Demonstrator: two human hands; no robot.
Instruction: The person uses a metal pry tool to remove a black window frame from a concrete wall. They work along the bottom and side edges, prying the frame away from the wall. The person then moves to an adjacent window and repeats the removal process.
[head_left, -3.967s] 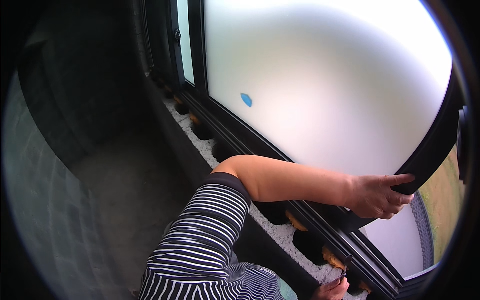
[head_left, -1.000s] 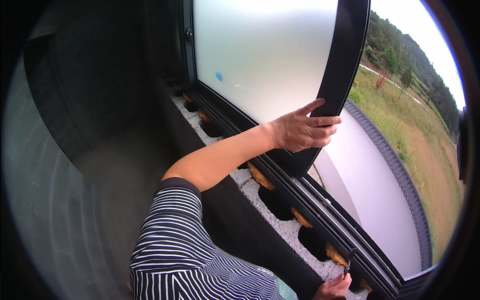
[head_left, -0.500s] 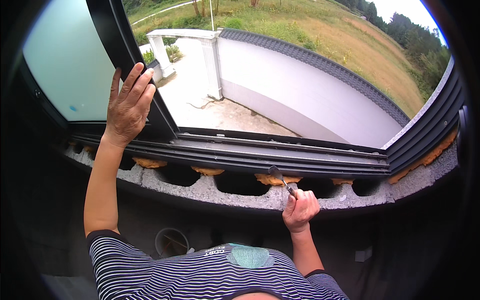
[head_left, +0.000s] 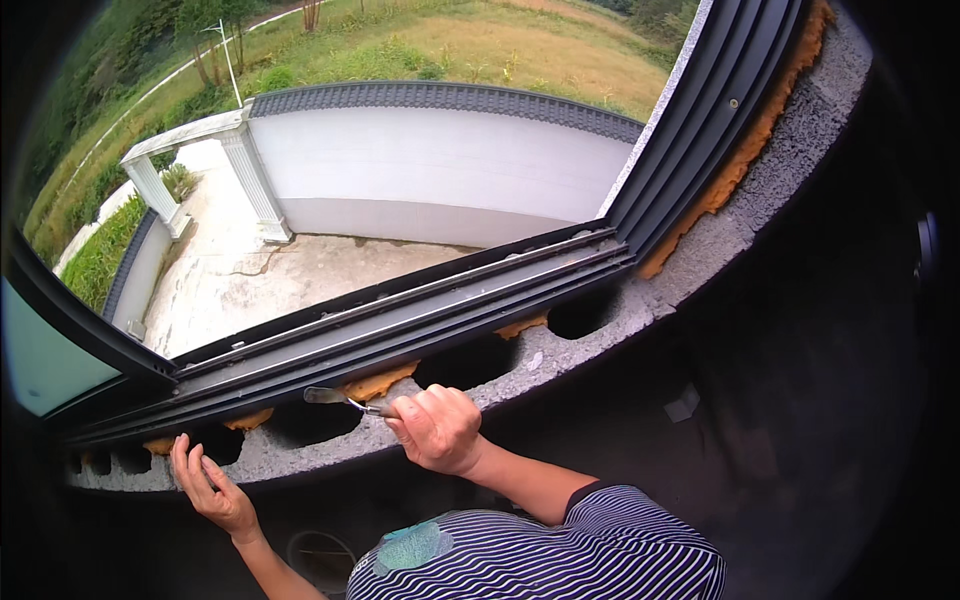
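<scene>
My right hand (head_left: pixel 438 430) is closed around the handle of a small trowel (head_left: pixel 326 396) with a narrow rounded metal blade. The blade points left and lies close to the window frame's lower edge, beside a lump of orange foam (head_left: pixel 382 381). My left hand (head_left: pixel 212 492) holds nothing, its fingers raised and slightly apart. Its fingertips are over the edge of the hollow concrete blocks (head_left: pixel 330 452), near another orange lump (head_left: pixel 160 446); whether they touch is unclear. Above both hands runs the dark window frame (head_left: pixel 420 318) with its sliding tracks.
Dark hollows open in the block tops between the foam lumps. A foam strip (head_left: pixel 735 185) follows the right side of the frame. At left is a frosted sash (head_left: pixel 50 350). A round bucket (head_left: pixel 320 553) stands below on the dark floor. Outside is a white wall (head_left: pixel 430 155).
My left hand has come off the window sash and dropped to the block edge. The view has swung to the right. The small trowel stays in my right hand, near the foam under the frame.
</scene>
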